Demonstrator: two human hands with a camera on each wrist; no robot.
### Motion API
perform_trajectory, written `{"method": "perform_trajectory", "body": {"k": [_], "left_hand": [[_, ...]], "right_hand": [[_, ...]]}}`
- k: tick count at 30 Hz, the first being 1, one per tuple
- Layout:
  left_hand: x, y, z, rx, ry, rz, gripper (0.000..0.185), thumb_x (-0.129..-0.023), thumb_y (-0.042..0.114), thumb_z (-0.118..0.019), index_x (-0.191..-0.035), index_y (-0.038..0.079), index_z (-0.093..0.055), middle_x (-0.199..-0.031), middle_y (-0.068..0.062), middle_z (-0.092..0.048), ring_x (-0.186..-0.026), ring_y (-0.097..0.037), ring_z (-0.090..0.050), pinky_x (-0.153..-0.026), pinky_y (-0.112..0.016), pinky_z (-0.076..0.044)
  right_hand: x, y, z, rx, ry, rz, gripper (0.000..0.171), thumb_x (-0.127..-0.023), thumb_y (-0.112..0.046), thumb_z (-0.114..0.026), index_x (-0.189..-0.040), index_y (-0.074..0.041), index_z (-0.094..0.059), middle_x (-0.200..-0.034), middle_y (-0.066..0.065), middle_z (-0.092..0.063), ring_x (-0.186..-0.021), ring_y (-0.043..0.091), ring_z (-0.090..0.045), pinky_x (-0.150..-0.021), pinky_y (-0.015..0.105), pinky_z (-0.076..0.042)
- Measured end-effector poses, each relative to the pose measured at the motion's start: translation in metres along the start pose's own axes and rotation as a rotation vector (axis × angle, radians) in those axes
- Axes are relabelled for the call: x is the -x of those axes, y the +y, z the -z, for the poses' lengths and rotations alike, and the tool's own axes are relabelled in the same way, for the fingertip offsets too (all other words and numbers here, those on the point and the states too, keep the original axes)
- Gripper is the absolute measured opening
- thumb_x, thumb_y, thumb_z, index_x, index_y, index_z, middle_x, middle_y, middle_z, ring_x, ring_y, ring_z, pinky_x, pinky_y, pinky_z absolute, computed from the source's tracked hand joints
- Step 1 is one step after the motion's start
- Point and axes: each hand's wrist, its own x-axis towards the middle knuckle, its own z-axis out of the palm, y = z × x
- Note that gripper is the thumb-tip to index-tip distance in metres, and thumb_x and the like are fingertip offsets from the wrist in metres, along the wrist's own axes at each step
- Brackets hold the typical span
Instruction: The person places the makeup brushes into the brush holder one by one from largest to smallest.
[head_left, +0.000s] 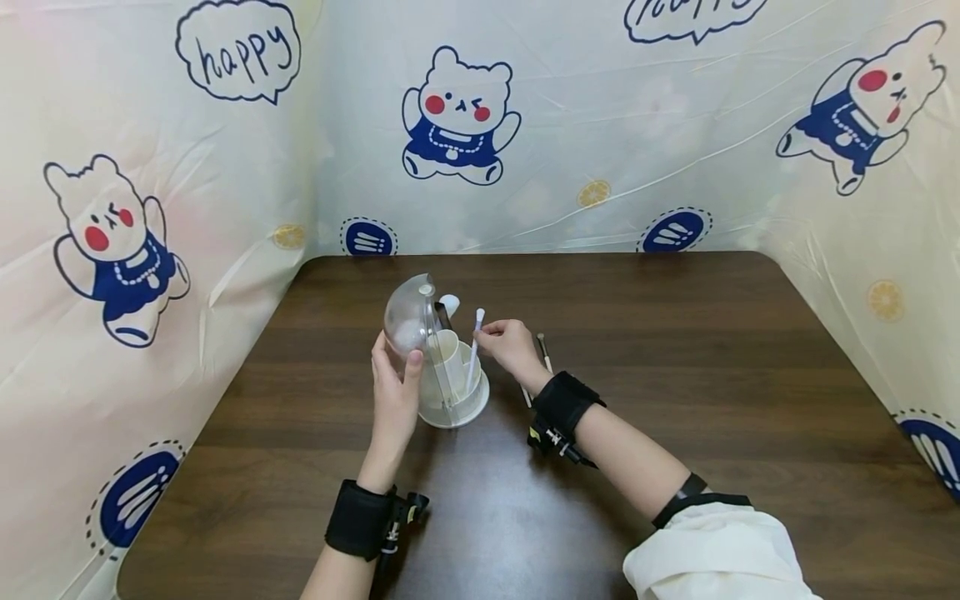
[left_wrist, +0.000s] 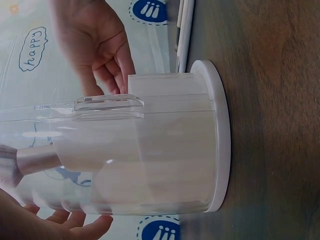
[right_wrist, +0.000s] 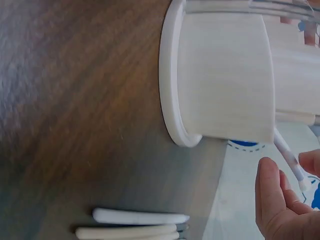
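Note:
My left hand (head_left: 395,387) grips the clear domed cover (head_left: 405,321) of a round white brush holder (head_left: 471,408), its fingers curled round the side. The cover stands on the left side of the holder, leaving the right side exposed. A thin white-handled brush (head_left: 474,354) leans upright in the right part of the holder. The right hand (head_left: 512,346) is at its upper end; in the right wrist view the thumb and index finger are parted on either side of this stick. A larger brush with a white head (head_left: 450,304) stands in the holder's inner cup (head_left: 444,358).
Several slim brushes lie on the brown table (head_left: 675,375) right of the holder, partly hidden by the right wrist; one is a white-handled brush (right_wrist: 140,216), beside a cream-handled brush (right_wrist: 125,232). A printed curtain (head_left: 570,108) surrounds the table's back and sides.

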Motion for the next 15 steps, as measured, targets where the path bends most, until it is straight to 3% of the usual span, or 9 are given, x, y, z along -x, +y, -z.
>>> {"method": "perform_trajectory", "body": {"k": [5,9,15], "left_hand": [[0.000,-0.001,0.001,0.007,0.002,-0.003,0.100,-0.082,0.074,-0.048,-0.150,0.008,-0.018,-0.151,-0.021,-0.026,-0.137,-0.035,-0.031,-0.108,-0.060,-0.030],[0.001,-0.001,0.001,0.010,0.002,-0.001,0.099,-0.083,0.073,-0.048,-0.150,0.008,-0.018,-0.150,-0.021,-0.026,-0.137,-0.035,-0.031,-0.108,-0.060,-0.030],[0.001,0.000,0.001,0.002,-0.007,0.011,0.099,-0.082,0.074,-0.047,-0.151,0.009,-0.017,-0.151,-0.021,-0.025,-0.137,-0.035,-0.030,-0.107,-0.059,-0.031]], "right_hand": [[-0.003,-0.005,0.013,0.018,0.051,-0.006,0.033,-0.094,-0.025,-0.056,-0.102,0.004,-0.071,-0.096,0.021,-0.072,-0.093,0.033,-0.070,-0.072,0.023,-0.054],[-0.010,-0.004,0.030,0.027,0.095,-0.002,0.032,-0.096,-0.019,-0.051,-0.106,0.005,-0.069,-0.099,0.022,-0.071,-0.095,0.033,-0.069,-0.077,0.027,-0.056],[-0.020,0.007,0.057,0.192,0.168,-0.008,0.029,-0.094,-0.014,-0.050,-0.110,0.002,-0.069,-0.107,0.020,-0.070,-0.085,0.026,-0.064,-0.071,0.027,-0.048]]}}
